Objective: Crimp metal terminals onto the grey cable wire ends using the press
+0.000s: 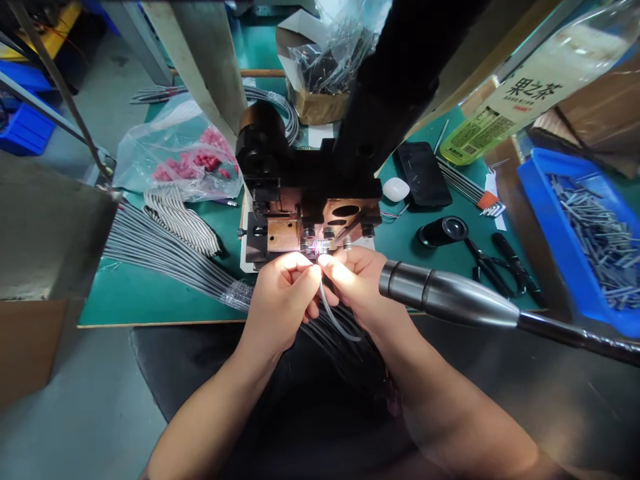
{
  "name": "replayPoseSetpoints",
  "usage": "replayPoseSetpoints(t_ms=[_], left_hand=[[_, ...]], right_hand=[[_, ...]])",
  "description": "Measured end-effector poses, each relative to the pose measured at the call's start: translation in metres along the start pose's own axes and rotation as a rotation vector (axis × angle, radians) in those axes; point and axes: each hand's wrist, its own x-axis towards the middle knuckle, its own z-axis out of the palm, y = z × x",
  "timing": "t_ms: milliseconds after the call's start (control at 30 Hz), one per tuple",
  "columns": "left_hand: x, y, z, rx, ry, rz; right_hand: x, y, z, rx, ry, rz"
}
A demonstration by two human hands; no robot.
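Hands (284, 293) pinched on thin, smooth, curving grey cable (329, 312) beside blocky metal fixture (283, 235).

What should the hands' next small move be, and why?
Probably a slight nudge to align the grey cable at the lit front of the bench machine: the left hand appears to pinch it there, the right hand close beside.
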Motion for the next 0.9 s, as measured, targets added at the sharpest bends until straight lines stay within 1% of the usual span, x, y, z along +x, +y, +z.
replayPoseSetpoints(t_ms=[67, 133, 167, 200, 267, 333, 400, 467, 633, 767, 900], left_hand=[[0.000, 0.001, 0.000, -0.020, 0.000, -0.011], [0.000, 0.001, 0.000, -0.032, -0.004, -0.010], [0.001, 0.001, 0.001, -0.036, -0.010, -0.008], [0.001, 0.002, 0.001, -0.040, -0.016, -0.006], [0.001, 0.002, 0.001, -0.049, -0.031, -0.004], [0.000, 0.002, 0.001, -0.055, -0.041, 0.000], [0.000, 0.002, 0.002, -0.058, -0.044, 0.007], [-0.001, 0.002, 0.002, -0.064, -0.040, 0.019], [-0.003, 0.001, 0.003, -0.077, -0.037, 0.033], [-0.003, 0.000, 0.003, -0.073, -0.035, 0.031], [-0.004, 0.001, 0.003, -0.076, -0.027, 0.030]], right_hand=[[-0.004, 0.001, -0.004, -0.147, 0.091, -0.081], [-0.008, 0.003, -0.008, -0.325, 0.184, -0.207], [-0.009, 0.004, -0.009, -0.420, 0.206, -0.279], [-0.010, 0.006, -0.011, -0.514, 0.209, -0.352], [-0.009, 0.010, -0.014, -0.661, 0.173, -0.489], [-0.005, 0.013, -0.017, -0.743, 0.145, -0.601], [-0.002, 0.015, -0.019, -0.785, 0.144, -0.673], [0.001, 0.015, -0.021, -0.817, 0.137, -0.702], [0.001, 0.009, -0.025, -0.924, 0.066, -0.697], [0.000, 0.006, -0.030, -1.029, 0.044, -0.715], [0.001, 0.004, -0.032, -1.050, 0.010, -0.744]])
